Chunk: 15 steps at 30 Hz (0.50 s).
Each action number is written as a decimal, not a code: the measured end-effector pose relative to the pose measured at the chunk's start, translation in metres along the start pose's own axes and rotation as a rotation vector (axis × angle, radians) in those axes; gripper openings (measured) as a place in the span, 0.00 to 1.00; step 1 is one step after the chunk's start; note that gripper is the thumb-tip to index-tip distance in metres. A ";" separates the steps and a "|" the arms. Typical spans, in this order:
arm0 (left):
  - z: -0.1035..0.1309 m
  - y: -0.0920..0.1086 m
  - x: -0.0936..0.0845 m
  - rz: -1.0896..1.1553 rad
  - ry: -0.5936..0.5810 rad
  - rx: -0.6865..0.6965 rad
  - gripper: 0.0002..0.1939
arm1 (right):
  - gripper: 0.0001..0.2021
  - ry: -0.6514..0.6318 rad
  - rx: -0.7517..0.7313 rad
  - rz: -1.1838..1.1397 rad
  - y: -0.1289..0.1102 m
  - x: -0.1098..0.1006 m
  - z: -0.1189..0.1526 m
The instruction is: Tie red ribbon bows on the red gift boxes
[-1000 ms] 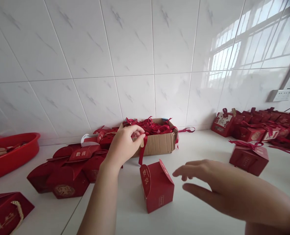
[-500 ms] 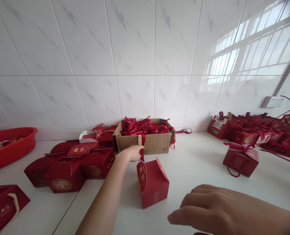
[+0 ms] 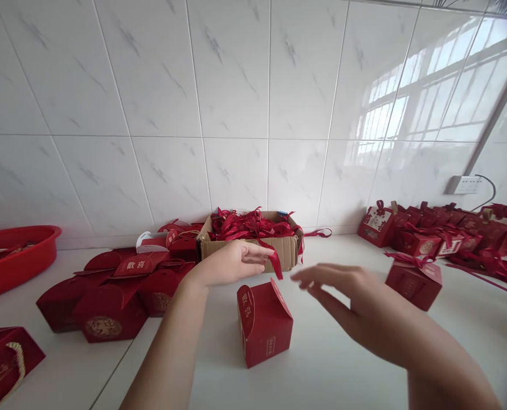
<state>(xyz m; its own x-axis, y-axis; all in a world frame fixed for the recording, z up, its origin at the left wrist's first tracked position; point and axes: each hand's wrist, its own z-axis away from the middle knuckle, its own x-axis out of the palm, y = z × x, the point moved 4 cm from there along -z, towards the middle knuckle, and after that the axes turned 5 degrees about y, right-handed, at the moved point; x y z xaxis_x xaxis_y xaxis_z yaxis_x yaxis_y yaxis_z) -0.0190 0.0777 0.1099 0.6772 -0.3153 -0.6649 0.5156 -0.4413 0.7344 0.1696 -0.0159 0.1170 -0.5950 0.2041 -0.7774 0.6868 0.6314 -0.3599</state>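
A small red gift box (image 3: pixel 267 327) stands on the white counter in front of me, its top flaps folded up. Behind it is a cardboard box (image 3: pixel 294 250) heaped with red ribbons (image 3: pixel 251 223). My left hand (image 3: pixel 232 263) is over the near side of the cardboard box, fingers closed on a strip of red ribbon (image 3: pixel 276 263) that hangs from the fingertips. To the right of that strip, my right hand (image 3: pixel 343 285) hovers with its thumb apart from its fingers and nothing in it.
Red gift boxes (image 3: pixel 110 316) cluster at left, near a red basin (image 3: pixel 27 263) and a box with a rope handle (image 3: pixel 5 359). At right, a ribboned box (image 3: pixel 413 285) stands before several more boxes (image 3: pixel 428 233). A person's fingers show at the right edge.
My left hand has risen and moved right with the ribbon strip. My right hand has moved forward towards it, and its thumb has spread. The view has shifted slightly.
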 end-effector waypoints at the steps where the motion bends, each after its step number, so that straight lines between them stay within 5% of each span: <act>1: 0.011 0.013 -0.001 0.032 0.015 0.029 0.21 | 0.19 0.058 -0.006 -0.021 0.000 -0.001 -0.005; 4: 0.051 0.041 -0.001 -0.057 0.048 0.079 0.19 | 0.26 0.145 -0.108 -0.131 -0.008 -0.002 -0.011; 7: 0.089 0.051 0.000 -0.244 0.098 0.066 0.21 | 0.23 0.050 -0.204 -0.337 -0.022 -0.002 -0.006; 11: 0.116 0.046 0.012 -0.204 -0.056 0.060 0.21 | 0.18 -0.193 -0.248 -0.489 -0.040 -0.005 0.007; 15: 0.128 0.024 0.016 -0.233 -0.031 0.091 0.19 | 0.22 -0.310 -0.264 -0.558 -0.049 -0.010 0.014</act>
<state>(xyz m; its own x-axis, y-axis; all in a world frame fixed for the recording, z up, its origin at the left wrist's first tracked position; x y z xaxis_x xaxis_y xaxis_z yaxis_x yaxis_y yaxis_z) -0.0635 -0.0456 0.0991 0.5282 -0.2208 -0.8199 0.6061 -0.5782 0.5462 0.1476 -0.0593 0.1358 -0.6561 -0.4030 -0.6380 0.1644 0.7488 -0.6421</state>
